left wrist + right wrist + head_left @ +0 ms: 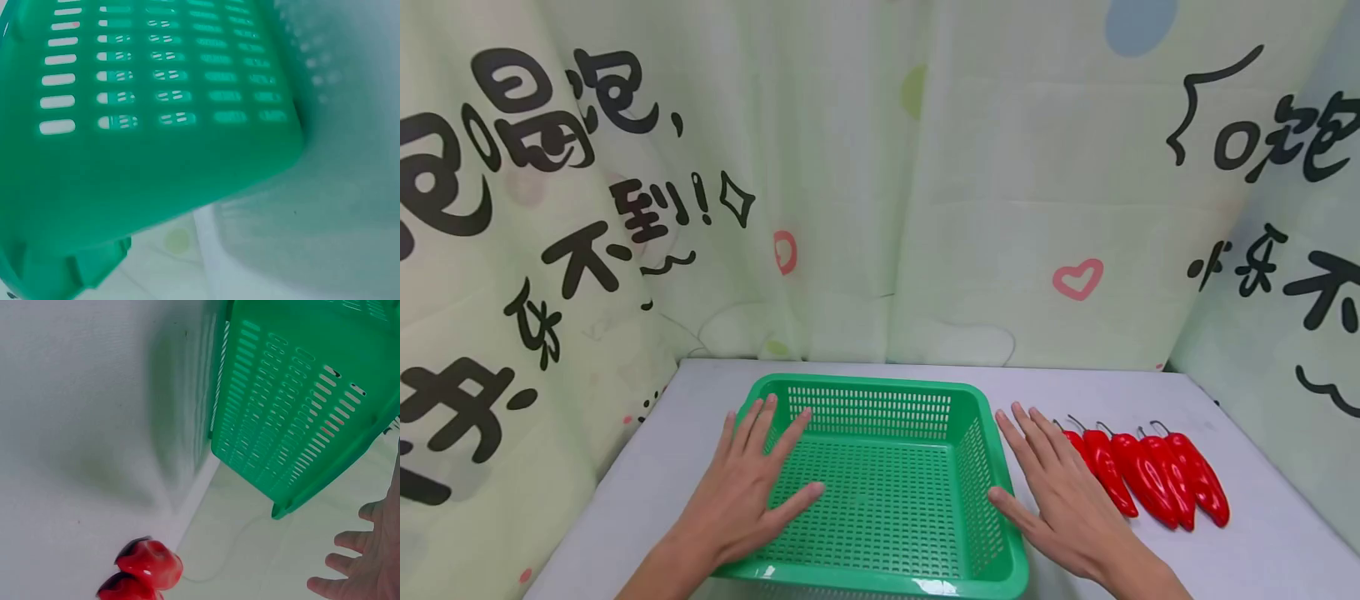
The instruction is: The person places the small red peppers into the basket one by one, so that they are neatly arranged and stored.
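A green plastic basket (pixel 865 492) with slotted walls stands on the white table between both hands. My left hand (pixel 737 492) is spread over its left rim, fingers straight; whether it touches the rim cannot be told. Just outside the right wall hovers my right hand (pixel 1067 500), fingers extended and holding nothing. Beyond that hand lie several red chili peppers (pixel 1142 471) in a row, stems pointing away, one partly hidden by the hand. In the right wrist view the hand (pixel 362 556) appears apart from the basket's wall (pixel 281 419). The left wrist view shows only the basket's side (pixel 156 144), no fingers.
A pale curtain (pixel 1000 208) with black characters and pink hearts hangs behind the table and on both sides. The white table (pixel 632 500) extends left of the basket and beyond the peppers on the right.
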The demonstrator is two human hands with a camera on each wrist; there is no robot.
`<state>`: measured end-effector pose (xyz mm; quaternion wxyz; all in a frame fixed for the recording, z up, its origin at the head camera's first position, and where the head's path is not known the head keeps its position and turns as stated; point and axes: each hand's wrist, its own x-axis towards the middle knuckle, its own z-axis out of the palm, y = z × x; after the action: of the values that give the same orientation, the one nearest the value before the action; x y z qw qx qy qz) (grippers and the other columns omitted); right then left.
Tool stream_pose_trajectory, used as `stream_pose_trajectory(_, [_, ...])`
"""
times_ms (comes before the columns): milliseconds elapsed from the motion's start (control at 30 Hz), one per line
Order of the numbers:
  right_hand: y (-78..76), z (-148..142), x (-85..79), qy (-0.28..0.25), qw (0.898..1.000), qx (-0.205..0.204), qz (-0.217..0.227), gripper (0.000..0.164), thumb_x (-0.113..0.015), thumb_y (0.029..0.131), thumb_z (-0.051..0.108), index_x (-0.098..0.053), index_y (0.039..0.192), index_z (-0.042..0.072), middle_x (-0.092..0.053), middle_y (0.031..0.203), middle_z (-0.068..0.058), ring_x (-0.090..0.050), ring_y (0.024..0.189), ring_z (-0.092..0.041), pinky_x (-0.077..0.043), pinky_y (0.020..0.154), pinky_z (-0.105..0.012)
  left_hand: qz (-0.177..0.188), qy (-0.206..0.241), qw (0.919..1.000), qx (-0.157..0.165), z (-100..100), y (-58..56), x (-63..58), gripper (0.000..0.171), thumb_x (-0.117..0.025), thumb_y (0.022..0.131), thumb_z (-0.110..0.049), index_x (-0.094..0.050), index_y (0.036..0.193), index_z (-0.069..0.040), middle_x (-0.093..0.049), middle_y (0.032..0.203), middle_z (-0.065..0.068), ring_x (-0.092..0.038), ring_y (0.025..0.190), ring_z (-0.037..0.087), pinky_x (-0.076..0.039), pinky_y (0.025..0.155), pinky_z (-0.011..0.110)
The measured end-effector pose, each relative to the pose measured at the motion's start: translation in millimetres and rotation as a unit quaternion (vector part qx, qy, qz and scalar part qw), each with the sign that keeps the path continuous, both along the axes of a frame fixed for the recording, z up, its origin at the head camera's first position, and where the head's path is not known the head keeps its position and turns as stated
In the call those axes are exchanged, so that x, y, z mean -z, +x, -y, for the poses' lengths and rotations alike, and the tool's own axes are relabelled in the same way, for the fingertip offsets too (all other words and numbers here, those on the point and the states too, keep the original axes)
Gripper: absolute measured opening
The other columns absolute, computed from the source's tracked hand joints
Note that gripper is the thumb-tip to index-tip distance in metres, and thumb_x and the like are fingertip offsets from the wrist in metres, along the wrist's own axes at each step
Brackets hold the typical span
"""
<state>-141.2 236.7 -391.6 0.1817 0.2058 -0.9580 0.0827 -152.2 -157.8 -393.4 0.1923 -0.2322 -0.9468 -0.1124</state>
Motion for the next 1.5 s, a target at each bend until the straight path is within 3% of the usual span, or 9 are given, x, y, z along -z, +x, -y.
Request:
stream_pose_trajectory(500, [1.7, -9, 6.4, -0.017, 0.999, 0.028, 0.024, 0.098, -0.07, 0.088, 0.056, -0.022, 0.165, 0.018, -0.031, 0.165, -0.015, -0.027, 0.149, -0.042, -0.036, 0.108, -0.072, 0.051, 0.071, 0.9958, -0.029, 27, 1.6, 6.1, 0.076, -0.057, 0.1, -0.053, -0.032, 0.162, -0.017, -0.03, 0.163, 0.025, -0.026, 0.151, 0.042, -0.023, 0.117, 0.066])
stream_pose_trajectory(767, [1.5, -13, 9.7, -0.025, 0.998, 0.036, 0.037, 0.095, -0.068, 0.091, 0.056, -0.023, 0.165, 0.017, -0.032, 0.164, -0.016, -0.029, 0.147, -0.043, -0.037, 0.107, -0.073, 0.07, 0.102, 0.9914, -0.044, 38, -1.3, 10.8, 0.077, -0.061, 0.098, -0.053, -0.035, 0.161, -0.015, -0.031, 0.161, 0.029, -0.033, 0.146, 0.048, -0.037, 0.108, 0.068])
stream_pose_trajectory(1133, [-3.1, -20, 16.3, -0.058, 0.996, 0.043, 0.043, 0.088, -0.067, 0.094, 0.045, -0.023, 0.164, 0.014, -0.035, 0.162, -0.016, -0.033, 0.144, -0.042, -0.042, 0.102, -0.071, 0.172, 0.166, 0.969, -0.064, 49, -6.9, 8.0, 0.08, -0.059, 0.099, -0.056, -0.031, 0.161, -0.016, -0.025, 0.164, 0.027, -0.029, 0.146, 0.052, -0.04, 0.101, 0.075])
stream_pose_trajectory(1500, [-10.1, -32, 27.5, -0.109, 0.991, 0.053, 0.063, 0.086, -0.074, 0.092, 0.033, -0.028, 0.162, 0.012, -0.038, 0.158, -0.019, -0.039, 0.137, -0.043, -0.055, 0.089, -0.065, 0.158, 0.209, 0.9646, -0.034, 52, -19.9, 12.8, 0.07, -0.065, 0.099, -0.041, -0.04, 0.156, -0.007, -0.037, 0.156, 0.03, -0.036, 0.143, 0.052, -0.037, 0.106, 0.072])
